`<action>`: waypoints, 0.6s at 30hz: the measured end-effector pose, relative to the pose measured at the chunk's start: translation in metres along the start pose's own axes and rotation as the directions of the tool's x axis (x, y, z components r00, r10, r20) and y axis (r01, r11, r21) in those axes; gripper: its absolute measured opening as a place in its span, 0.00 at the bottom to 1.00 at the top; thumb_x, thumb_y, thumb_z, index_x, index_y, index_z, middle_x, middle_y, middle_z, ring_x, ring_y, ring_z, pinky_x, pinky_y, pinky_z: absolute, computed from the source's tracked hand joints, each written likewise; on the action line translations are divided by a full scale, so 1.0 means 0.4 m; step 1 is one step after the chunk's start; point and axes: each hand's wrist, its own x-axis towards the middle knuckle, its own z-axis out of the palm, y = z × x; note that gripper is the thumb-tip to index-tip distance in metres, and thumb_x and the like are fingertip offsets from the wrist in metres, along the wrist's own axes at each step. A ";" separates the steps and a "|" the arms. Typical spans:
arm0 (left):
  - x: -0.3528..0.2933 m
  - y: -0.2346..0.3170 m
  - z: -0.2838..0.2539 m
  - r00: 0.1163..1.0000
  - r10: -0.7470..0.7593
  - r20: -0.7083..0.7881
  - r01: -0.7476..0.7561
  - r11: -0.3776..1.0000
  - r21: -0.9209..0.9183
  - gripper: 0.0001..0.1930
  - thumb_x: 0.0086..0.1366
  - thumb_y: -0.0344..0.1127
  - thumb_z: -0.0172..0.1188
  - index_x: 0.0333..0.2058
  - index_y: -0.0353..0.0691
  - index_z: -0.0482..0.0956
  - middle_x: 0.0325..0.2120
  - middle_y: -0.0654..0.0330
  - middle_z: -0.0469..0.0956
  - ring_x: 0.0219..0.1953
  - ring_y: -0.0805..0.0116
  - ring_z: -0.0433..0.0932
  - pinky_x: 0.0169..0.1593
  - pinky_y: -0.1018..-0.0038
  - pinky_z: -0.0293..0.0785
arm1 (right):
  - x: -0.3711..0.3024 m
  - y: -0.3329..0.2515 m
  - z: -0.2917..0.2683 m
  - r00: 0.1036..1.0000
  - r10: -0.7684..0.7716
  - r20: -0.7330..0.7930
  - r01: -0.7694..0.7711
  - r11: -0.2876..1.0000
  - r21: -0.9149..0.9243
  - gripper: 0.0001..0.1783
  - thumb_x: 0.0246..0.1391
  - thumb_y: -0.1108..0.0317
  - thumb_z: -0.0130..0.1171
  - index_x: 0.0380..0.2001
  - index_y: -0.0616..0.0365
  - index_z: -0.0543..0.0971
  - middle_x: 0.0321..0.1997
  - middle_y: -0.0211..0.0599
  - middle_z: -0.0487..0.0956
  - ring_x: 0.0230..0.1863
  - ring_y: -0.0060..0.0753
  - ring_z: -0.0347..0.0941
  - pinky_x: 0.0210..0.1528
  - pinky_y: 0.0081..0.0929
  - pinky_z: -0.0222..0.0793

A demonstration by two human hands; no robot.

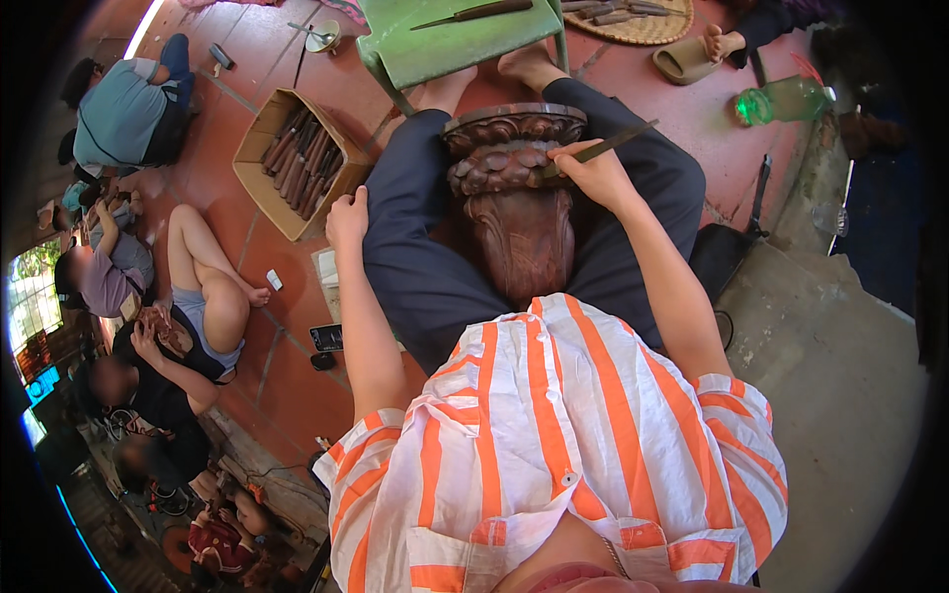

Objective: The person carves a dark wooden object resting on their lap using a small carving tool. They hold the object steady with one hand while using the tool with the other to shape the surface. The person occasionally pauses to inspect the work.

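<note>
Between my thighs stands a dark reddish-brown carved wooden piece (519, 232), with a round moulded top and a band of carved lobes below it. My right hand (590, 175) is closed around a slim, flat, dark strip-like tool (625, 137). One end of it sticks out up to the right; the other meets the carved band on the piece's right side. Its exact kind is unclear. By my left knee, close to the cardboard box, my left hand (346, 219) is curled with its back showing. Whatever lies inside those fingers, if anything, is hidden.
A cardboard box (250, 183) of wooden-handled tools stands left. Ahead, a green plastic stool (460, 44) bears a pointed tool (484, 12). A woven tray (647, 25), a sandal (685, 61) and a green bottle (781, 101) lie far right. A phone (326, 338) and several seated people are left.
</note>
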 end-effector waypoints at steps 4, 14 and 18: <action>0.000 0.010 -0.005 1.000 -0.011 0.026 0.011 1.000 0.016 0.30 0.62 0.62 0.46 0.44 0.41 0.81 0.43 0.47 0.79 0.49 0.48 0.76 0.52 0.58 0.69 | -0.020 0.009 0.030 0.990 -0.141 0.004 0.138 0.963 -0.231 0.15 0.52 0.63 0.59 0.29 0.67 0.81 0.41 0.48 0.79 0.43 0.37 0.76 0.46 0.29 0.69; -0.009 0.021 -0.012 0.999 -0.010 0.031 0.009 1.000 0.022 0.29 0.63 0.60 0.46 0.44 0.39 0.81 0.43 0.46 0.79 0.48 0.47 0.76 0.52 0.57 0.70 | -0.030 0.019 0.041 0.981 -0.147 -0.129 0.133 0.985 -0.114 0.13 0.52 0.66 0.57 0.33 0.69 0.81 0.40 0.46 0.81 0.40 0.36 0.77 0.44 0.27 0.70; -0.009 0.019 -0.011 1.000 0.010 0.021 -0.011 1.000 0.026 0.29 0.64 0.60 0.46 0.43 0.38 0.81 0.43 0.46 0.79 0.48 0.47 0.76 0.51 0.57 0.70 | -0.040 0.010 0.067 0.974 -0.172 -0.146 0.135 0.963 -0.233 0.13 0.52 0.64 0.59 0.32 0.66 0.81 0.41 0.46 0.79 0.43 0.40 0.77 0.45 0.30 0.70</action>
